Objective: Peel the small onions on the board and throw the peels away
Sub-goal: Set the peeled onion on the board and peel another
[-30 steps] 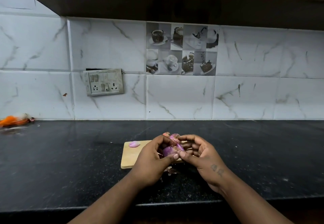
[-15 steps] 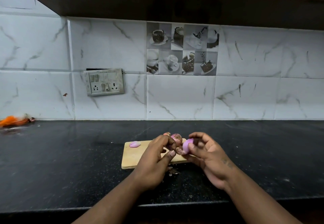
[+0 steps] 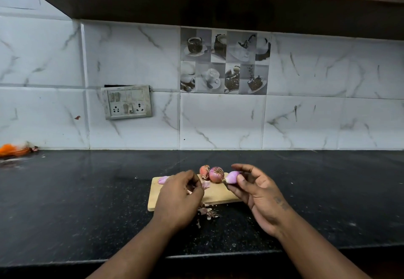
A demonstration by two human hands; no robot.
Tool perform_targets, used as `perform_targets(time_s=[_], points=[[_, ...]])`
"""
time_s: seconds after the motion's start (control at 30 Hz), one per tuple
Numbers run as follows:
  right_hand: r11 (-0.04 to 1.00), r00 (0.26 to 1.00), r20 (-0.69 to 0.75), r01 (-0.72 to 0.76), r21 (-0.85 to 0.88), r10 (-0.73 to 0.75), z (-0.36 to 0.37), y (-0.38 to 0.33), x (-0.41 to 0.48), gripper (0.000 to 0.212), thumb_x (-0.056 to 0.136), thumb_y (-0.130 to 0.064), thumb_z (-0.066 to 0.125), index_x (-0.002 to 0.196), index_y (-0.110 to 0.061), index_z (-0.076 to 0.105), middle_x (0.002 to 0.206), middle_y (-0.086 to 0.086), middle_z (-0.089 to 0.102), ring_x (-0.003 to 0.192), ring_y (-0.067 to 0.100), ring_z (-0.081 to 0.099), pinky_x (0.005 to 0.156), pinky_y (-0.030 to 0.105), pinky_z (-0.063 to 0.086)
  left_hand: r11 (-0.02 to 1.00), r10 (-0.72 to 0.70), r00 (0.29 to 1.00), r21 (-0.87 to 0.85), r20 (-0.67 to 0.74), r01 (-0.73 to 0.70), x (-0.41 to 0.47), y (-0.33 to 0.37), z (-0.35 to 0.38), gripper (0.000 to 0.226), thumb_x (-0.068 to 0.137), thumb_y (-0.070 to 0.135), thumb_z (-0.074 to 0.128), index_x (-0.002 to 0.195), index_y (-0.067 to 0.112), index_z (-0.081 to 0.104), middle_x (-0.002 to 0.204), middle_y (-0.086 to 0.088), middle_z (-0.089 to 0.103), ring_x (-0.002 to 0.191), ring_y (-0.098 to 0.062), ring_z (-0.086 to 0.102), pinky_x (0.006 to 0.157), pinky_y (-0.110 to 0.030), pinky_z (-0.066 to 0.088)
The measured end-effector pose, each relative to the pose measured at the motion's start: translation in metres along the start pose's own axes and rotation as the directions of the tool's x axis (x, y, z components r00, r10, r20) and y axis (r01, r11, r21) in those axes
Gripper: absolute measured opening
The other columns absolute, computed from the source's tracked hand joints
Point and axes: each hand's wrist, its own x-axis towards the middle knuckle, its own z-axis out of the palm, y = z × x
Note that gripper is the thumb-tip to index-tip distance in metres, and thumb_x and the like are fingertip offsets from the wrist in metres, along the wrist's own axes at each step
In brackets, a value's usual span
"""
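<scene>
Head view: right hand (image 3: 258, 193) pinches peeled onion (image 3: 232, 177).

No text is legible anywhere (the wrist marking (image 3: 281, 202) is blurred).

Peeled onion (image 3: 232, 177) held; two unpeeled onions (image 3: 216, 174) on board (image 3: 218, 195).

Head camera looks forward-down, seemingly near counter (image 3: 76, 202).
</scene>
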Motion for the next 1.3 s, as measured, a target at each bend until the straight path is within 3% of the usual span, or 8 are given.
perform_targets(time_s=[0.13,0.27,0.53,0.63,0.87,0.97,1.13,1.3], points=[[0.997,0.993,0.097,-0.07,-0.017,0.071,0.005,0.0,-0.005,0.022,0.095,0.007,0.054,0.114,0.004,0.066,0.104,0.01,0.079,0.094,0.017,0.076,0.079,0.023,0.062,0.984,0.084,0.996,0.159,0.014,-0.085,-0.002,0.006,0.0,0.018,0.08,0.055,0.06,0.089,0.04,0.064,0.098,0.024,0.064,0.103,-0.003,0.051,0.094,-0.031,0.04],[0.996,0.988,0.144,-0.049,-0.081,0.06,0.008,0.002,-0.009,0.032,0.08,-0.003,0.07,0.11,0.004,0.065,0.105,0.02,0.075,0.091,0.022,0.074,0.078,0.027,0.062,0.972,0.23,0.967,0.03,0.109,-0.235,-0.007,0.008,0.004,0.027,0.091,0.052,0.066,0.115,0.04,0.065,0.105,0.023,0.067,0.106,-0.003,0.059,0.093,-0.031,0.047],[0.973,0.986,0.165,0.036,-0.227,0.002,0.007,0.005,-0.01,0.03,0.08,0.003,0.076,0.11,0.0,0.069,0.104,0.014,0.077,0.092,0.022,0.074,0.078,0.029,0.06,0.94,0.122,0.987,-0.333,0.105,-0.081,-0.007,0.016,-0.002,0.009,0.089,0.009,0.078,0.092,0.017,0.077,0.083,0.0,0.078,0.077,-0.012,0.075,0.074,-0.029,0.059],[0.941,0.991,0.128,0.078,-0.33,-0.037,0.007,0.007,-0.008,0.024,0.08,-0.002,0.081,0.102,-0.005,0.076,0.102,0.014,0.078,0.089,0.022,0.072,0.079,0.033,0.06,0.919,0.079,0.991,-0.394,0.11,-0.029,-0.006,0.014,-0.002,0.01,0.089,0.007,0.077,0.09,0.017,0.08,0.087,-0.002,0.08,0.084,-0.02,0.077,0.082,-0.042,0.062],[0.883,0.983,0.115,0.179,-0.433,-0.143,0.008,0.009,-0.007,0.022,0.073,-0.009,0.088,0.093,-0.009,0.08,0.098,0.014,0.079,0.097,0.031,0.075,0.084,0.037,0.061,0.945,0.058,0.99,-0.326,0.128,-0.013,-0.011,0.022,0.001,0.013,0.088,0.002,0.069,0.082,0.013,0.073,0.066,-0.004,0.076,0.066,-0.018,0.076,0.069,-0.034,0.062],[0.91,0.983,0.125,0.174,-0.377,-0.136,0.008,0.008,-0.007,0.021,0.076,-0.004,0.085,0.095,-0.005,0.079,0.1,0.016,0.079,0.096,0.03,0.075,0.08,0.033,0.06,0.928,0.063,0.993,-0.373,0.098,-0.022,-0.012,0.023,0.0,0.017,0.087,-0.001,0.067,0.078,0.013,0.07,0.065,-0.008,0.075,0.064,-0.022,0.075,0.063,-0.028,0.057],[0.961,0.987,0.145,0.102,-0.256,-0.066,0.008,0.004,-0.01,0.03,0.077,-0.004,0.08,0.105,0.003,0.075,0.103,0.023,0.077,0.091,0.029,0.075,0.079,0.036,0.061,0.859,0.106,0.988,-0.511,0.111,-0.034,-0.008,0.018,-0.001,0.007,0.083,0.016,0.074,0.076,0.014,0.071,0.072,-0.015,0.075,0.07,-0.032,0.074,0.071,-0.049,0.059],[0.961,0.985,0.14,0.129,-0.245,-0.096,0.002,0.007,-0.007,0.026,0.079,-0.006,0.077,0.105,-0.001,0.076,0.099,0.022,0.076,0.082,0.02,0.071,0.071,0.026,0.059,0.82,0.121,0.975,-0.572,0.186,0.007,-0.008,0.017,-0.003,0.011,0.095,0.012,0.072,0.086,0.017,0.068,0.078,-0.02,0.072,0.07,-0.028,0.072,0.067,-0.037,0.06]])
